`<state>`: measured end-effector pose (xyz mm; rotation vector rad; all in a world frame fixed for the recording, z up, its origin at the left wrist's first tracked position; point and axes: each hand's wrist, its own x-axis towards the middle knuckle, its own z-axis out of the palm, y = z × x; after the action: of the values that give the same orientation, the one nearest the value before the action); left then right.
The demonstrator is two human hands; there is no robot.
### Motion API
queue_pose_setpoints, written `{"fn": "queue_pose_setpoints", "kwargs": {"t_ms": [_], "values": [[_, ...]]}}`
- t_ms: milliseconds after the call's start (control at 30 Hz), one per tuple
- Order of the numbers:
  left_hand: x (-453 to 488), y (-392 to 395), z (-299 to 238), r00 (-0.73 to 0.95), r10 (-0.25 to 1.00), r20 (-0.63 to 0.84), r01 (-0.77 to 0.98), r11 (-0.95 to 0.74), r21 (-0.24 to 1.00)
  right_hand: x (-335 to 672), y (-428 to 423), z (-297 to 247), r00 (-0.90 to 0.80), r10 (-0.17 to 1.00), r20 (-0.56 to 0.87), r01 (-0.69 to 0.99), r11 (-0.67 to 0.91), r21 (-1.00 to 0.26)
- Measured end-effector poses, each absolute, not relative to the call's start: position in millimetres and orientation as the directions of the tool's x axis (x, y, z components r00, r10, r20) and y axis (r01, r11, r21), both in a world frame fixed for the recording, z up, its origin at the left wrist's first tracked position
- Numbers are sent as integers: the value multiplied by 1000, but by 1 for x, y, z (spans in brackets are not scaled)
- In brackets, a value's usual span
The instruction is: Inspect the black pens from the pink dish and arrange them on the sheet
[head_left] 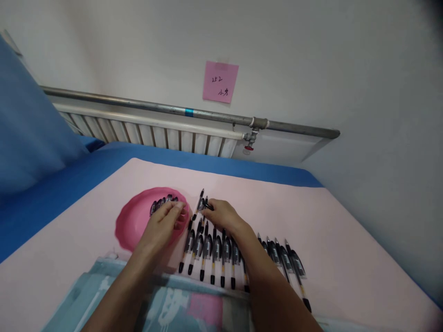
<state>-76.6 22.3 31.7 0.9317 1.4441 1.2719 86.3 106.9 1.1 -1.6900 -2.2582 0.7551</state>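
My left hand (169, 216) is over the right rim of a pink scalloped bowl (128, 226), its fingers curled. Whether anything is inside those fingers I cannot make out. Beside it in the bowl lie several black pen caps (159, 204). My right hand (219, 215) pinches a small black pen cap (208, 206) just right of the bowl, above uncapped pens (198, 205) that lie pointing away from me. Closer in, a row of clear-barrelled pens (207, 258) lies side by side, each with a black cap alongside. My right forearm hides part of this row.
More pens and caps (292, 265) lie right of my right forearm. A pale pink mat (346, 258) covers the blue table (221, 163). Behind it are a white radiator (152, 133), a metal pipe (138, 103) with a red valve, and a pink note (220, 82) on the wall.
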Motion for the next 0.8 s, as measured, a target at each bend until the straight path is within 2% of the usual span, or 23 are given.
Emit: {"fn": "queue_pose_setpoints", "kwargs": {"t_ms": [333,567,800], "values": [[-77,22,30,-235,956,-173,-59,164,985,86,108,0,-303,944,-132,853,207,-480],[-75,20,33,-227,957,-183,-54,176,983,88,110,0,-292,947,-134,842,188,-505],[-78,20,32,-219,963,-159,-34,155,987,92,104,7,-310,929,-201,839,169,-517]]}}
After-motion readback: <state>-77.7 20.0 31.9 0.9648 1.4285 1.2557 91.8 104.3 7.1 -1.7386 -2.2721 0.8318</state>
